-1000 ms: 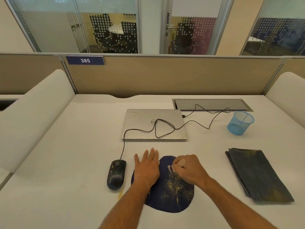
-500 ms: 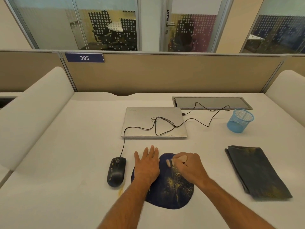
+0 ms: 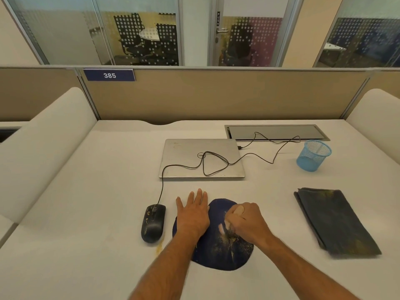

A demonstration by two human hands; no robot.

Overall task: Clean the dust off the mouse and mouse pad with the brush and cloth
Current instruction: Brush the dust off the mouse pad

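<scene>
A round dark blue mouse pad (image 3: 218, 254) lies at the near middle of the desk, speckled with yellowish dust. My left hand (image 3: 193, 213) lies flat with fingers spread on the pad's left edge. My right hand (image 3: 247, 221) is closed around a small brush (image 3: 238, 211) with a pale wooden handle, its bristles down on the pad's middle. A black wired mouse (image 3: 152, 223) sits to the left of the pad, with some dust on the desk beside it. A folded dark cloth (image 3: 333, 221) lies to the right, untouched.
A shut silver laptop (image 3: 184, 156) sits behind the pad with the mouse cable (image 3: 203, 164) looped over its lid. A blue mesh cup (image 3: 312, 155) stands at the back right beside a cable hatch (image 3: 275, 132). Partition walls enclose the desk.
My right hand with the brush has moved a little toward me across the pad. My left hand stays pressed on the pad's left edge.
</scene>
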